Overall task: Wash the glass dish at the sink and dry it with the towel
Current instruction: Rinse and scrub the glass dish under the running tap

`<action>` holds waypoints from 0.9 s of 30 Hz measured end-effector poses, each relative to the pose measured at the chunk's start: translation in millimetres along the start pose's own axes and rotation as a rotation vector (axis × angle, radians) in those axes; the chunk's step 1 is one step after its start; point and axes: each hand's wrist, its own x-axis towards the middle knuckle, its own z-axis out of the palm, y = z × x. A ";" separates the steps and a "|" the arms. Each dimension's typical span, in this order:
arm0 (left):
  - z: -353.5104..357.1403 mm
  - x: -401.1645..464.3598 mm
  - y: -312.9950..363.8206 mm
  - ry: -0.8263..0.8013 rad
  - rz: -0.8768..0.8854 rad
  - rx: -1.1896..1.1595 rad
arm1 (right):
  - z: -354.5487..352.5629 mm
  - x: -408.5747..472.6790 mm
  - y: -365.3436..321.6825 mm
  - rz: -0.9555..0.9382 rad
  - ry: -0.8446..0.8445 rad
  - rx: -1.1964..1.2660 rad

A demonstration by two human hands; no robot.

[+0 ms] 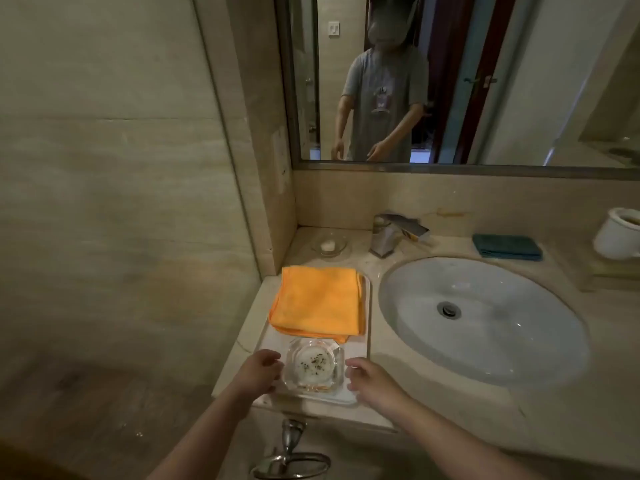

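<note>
A thick, square glass dish (313,365) with chamfered corners and dark specks in its round bowl sits at the lower centre of the frame, on the near end of a white rectangular tray (360,355). A folded orange towel (318,301), soft and napped, covers the tray's far end. The beige stone desk (450,427) holds an oval white sink (485,341) at the right. The left hand (258,374) and right hand (372,377) flank the dish, fingers loosely curled, each grip open; the left fingertips seem to brush the glass, though it is hard to tell.
</note>
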 end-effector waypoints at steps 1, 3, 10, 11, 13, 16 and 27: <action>-0.2 2.5 0.6 -0.019 -0.010 -0.007 | 2.0 4.2 1.0 0.028 0.019 0.003; -1.2 7.3 2.2 -0.059 -0.038 0.000 | 5.2 10.8 -0.1 0.084 0.024 -0.017; -1.3 24.6 4.5 -0.171 -0.100 -0.047 | 15.6 32.0 -3.4 0.174 0.027 0.027; -1.7 25.4 4.3 -0.188 -0.095 -0.051 | 17.0 34.3 -4.1 0.194 0.037 0.055; -2.1 28.6 1.4 -0.195 -0.096 -0.068 | 19.6 37.4 -4.9 0.242 0.048 0.133; 0.0 32.0 -3.2 -0.207 -0.102 -0.113 | 23.1 42.5 -4.7 0.291 0.057 0.243; 3.1 24.7 4.7 -0.330 -0.071 -0.325 | 20.5 28.2 -14.0 0.303 0.134 0.479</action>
